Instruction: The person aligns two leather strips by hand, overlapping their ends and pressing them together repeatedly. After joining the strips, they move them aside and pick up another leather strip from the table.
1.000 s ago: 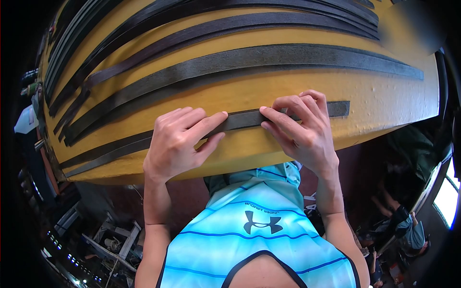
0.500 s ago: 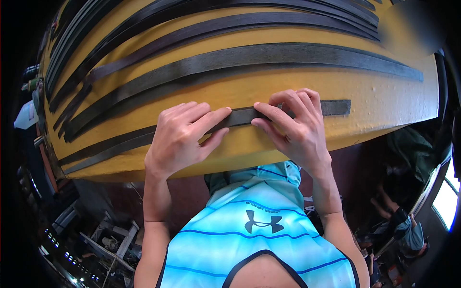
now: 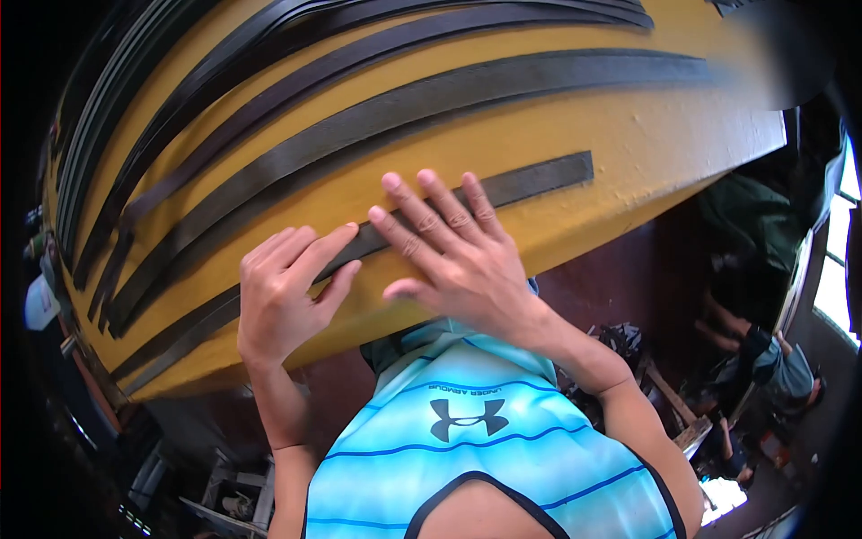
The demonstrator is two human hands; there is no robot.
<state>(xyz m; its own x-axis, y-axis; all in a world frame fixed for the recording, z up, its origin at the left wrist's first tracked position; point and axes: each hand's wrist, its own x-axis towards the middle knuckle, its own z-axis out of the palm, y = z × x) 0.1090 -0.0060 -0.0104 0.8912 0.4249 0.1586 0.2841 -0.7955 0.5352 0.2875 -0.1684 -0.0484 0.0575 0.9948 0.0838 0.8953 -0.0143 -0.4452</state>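
Observation:
A narrow dark strip [image 3: 543, 177], leather-like in look, lies along the near side of the yellow table [image 3: 620, 180]. My left hand [image 3: 285, 292] grips it, index fingertip at its far edge and thumb at its near edge. Just to the right, my right hand [image 3: 453, 238] lies over the same strip, palm down with fingers stretched and spread, hiding part of it. Past my fingertips runs a longer, wider dark strip [image 3: 503, 83], curved in this view.
More dark strips [image 3: 296, 85] lie in rows and bundles toward the table's far side. At the lower right, a person in a grey-green top [image 3: 779, 370] is beyond the table. Wooden frames [image 3: 235, 490] stand on the floor at lower left.
My right hand has gone from a bent-finger pinch to flat and spread over the strip. My left hand keeps its pinch. The view has turned, so the table appears tilted.

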